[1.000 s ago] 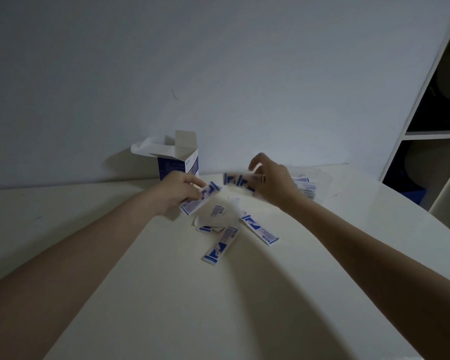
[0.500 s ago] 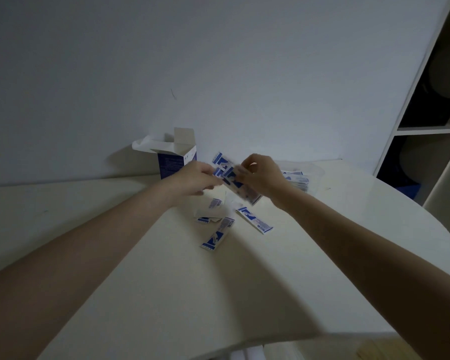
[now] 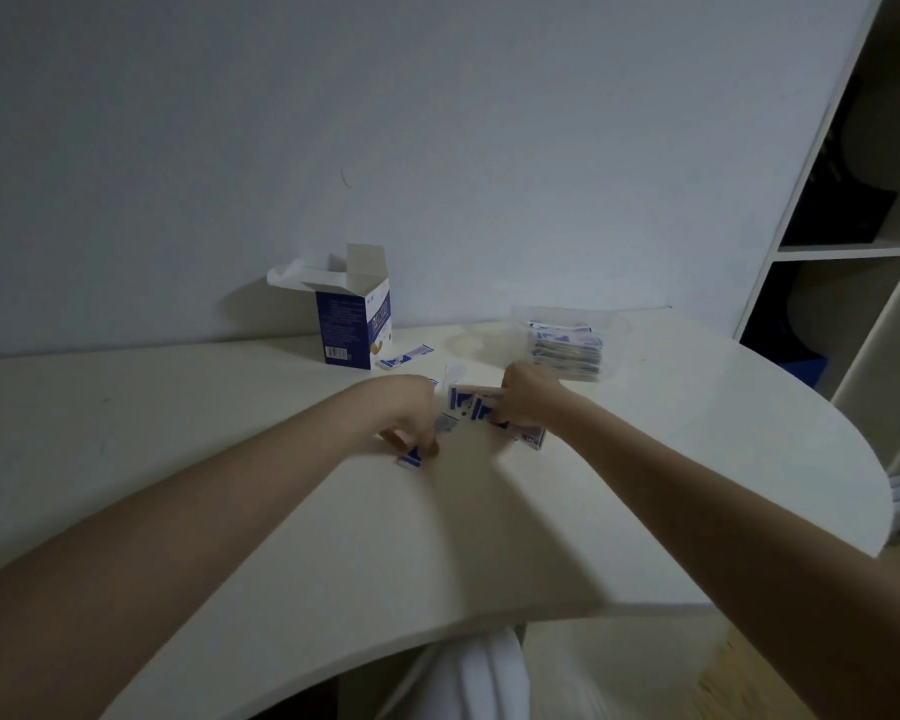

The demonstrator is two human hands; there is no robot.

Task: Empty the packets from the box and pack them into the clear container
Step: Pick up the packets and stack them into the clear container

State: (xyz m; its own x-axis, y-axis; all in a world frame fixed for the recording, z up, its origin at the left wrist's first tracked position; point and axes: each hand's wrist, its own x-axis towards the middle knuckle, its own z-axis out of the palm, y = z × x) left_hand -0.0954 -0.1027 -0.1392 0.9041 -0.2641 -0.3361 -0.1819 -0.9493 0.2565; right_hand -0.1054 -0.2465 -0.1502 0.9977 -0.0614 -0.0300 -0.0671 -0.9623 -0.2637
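My right hand (image 3: 528, 400), just right of the frame's centre, has dropped from where it hovered half a second ago and now holds a small bundle of blue-and-white paper packets (image 3: 481, 410) low over the curved white table (image 3: 697, 459), fingers curled round them. My left hand (image 3: 411, 423), just left of centre, has left that bundle and come down to the tabletop, where its fingertips pinch one loose blue-and-white packet (image 3: 411, 459) lying there; motion blur hides the exact grip.

The loose pile that lay spread below my hands a moment ago looks much thinner. I still see one stray packet (image 3: 405, 356) lying beside the opened blue-and-white cardboard box (image 3: 354, 324), which stands upright at the upper middle, flaps up. The clear plastic container (image 3: 567, 340) sits right of the box, above my right hand, already holding a flat stack of packets.

I judge the box emptied and the gathering nearly done: add this packet to the bundle, fetch the stray, then carry the lot to the container.
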